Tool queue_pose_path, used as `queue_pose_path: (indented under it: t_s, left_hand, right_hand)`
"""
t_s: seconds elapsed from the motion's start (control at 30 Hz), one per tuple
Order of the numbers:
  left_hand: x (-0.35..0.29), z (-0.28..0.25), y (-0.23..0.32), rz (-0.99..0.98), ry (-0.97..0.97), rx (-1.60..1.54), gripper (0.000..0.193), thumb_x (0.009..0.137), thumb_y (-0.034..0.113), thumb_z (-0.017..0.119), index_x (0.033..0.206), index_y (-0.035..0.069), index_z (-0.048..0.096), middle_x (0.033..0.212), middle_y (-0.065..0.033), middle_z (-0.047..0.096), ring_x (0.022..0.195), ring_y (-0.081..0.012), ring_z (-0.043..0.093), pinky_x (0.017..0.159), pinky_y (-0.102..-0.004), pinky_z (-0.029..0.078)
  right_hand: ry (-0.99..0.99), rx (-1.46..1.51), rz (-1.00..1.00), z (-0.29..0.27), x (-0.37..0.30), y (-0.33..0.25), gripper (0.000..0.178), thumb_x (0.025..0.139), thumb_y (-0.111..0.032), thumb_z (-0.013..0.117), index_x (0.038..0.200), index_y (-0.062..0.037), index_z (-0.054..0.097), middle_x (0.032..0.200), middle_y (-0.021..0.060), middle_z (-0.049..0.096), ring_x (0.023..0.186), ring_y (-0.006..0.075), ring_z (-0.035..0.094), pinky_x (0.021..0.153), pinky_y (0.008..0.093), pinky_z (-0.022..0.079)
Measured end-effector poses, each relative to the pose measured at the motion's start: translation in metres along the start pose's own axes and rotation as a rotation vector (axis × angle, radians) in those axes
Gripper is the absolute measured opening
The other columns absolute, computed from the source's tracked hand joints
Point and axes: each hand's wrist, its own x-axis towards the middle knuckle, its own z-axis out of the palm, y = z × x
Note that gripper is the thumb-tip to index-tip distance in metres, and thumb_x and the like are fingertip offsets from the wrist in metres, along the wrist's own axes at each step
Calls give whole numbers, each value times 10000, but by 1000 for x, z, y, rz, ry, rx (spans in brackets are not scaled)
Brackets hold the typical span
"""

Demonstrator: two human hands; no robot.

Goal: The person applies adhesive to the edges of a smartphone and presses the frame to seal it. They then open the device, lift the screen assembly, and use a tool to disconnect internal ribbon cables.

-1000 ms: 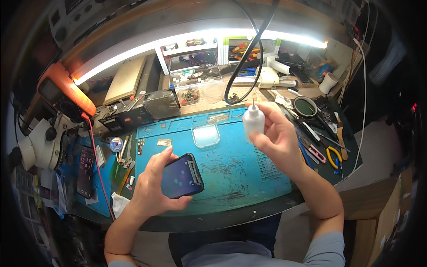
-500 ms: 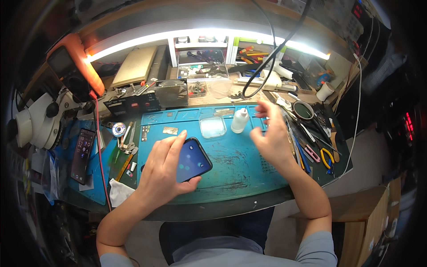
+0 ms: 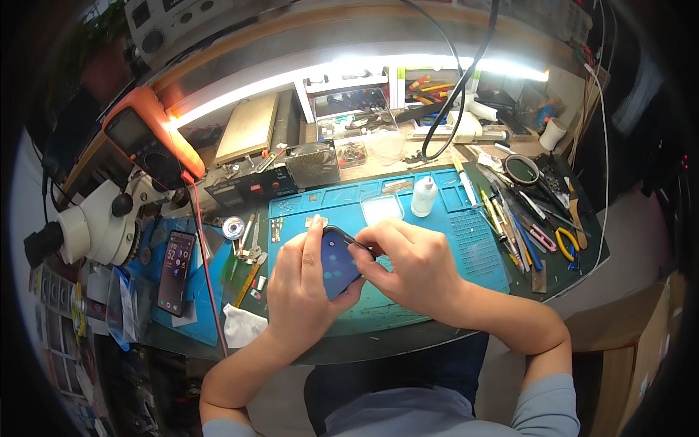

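A dark-framed smartphone point(image 3: 336, 264) with a blue lit screen is held above the blue work mat point(image 3: 477, 255). My left hand point(image 3: 300, 291) wraps around it from the left, thumb at the lower edge and fingers along the upper left. Pinched closed, my right hand point(image 3: 416, 275) grips the phone's right edge near its upper corner. Its fingers cover that edge, so whether something thin sits between them is hidden. Behind the hands stand a white dropper bottle point(image 3: 424, 198) and a shallow clear plastic box point(image 3: 381, 210).
Left of the mat lies a second lit phone point(image 3: 176, 271), near a white microscope point(image 3: 87, 229) and an orange multimeter point(image 3: 154, 138). A red cable point(image 3: 204, 262) runs down beside it. Tweezers, pens and yellow-handled pliers point(image 3: 565, 242) crowd the right side. A black cable point(image 3: 460, 91) hangs overhead.
My right hand has moved from beside the bottle down and left onto the phone's right edge, its fingers closing there. My left hand still holds the phone. The whole view has shifted slightly.
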Motion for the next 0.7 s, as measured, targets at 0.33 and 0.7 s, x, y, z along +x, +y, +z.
queue_pose_path:
  t_s: [0.33, 0.7]
  left_hand:
    - [-6, -1, 7, -2, -7, 24, 996, 645, 174, 897, 1486, -72, 424, 1151, -191, 569, 1009, -344, 617, 820, -418, 548]
    - [-6, -1, 9, 16, 0, 35, 971, 657, 187, 898, 1472, -74, 439, 1142, -196, 581, 994, -348, 616, 801, -425, 543]
  right_hand:
    - [62, 77, -9, 1, -4, 1, 131, 881, -122, 769, 863, -56, 658, 772, 68, 652, 616, 239, 672, 526, 344, 528]
    - [102, 174, 13, 4, -7, 5, 123, 860, -47, 778, 870, -28, 657, 755, 87, 657, 621, 240, 668, 529, 337, 521]
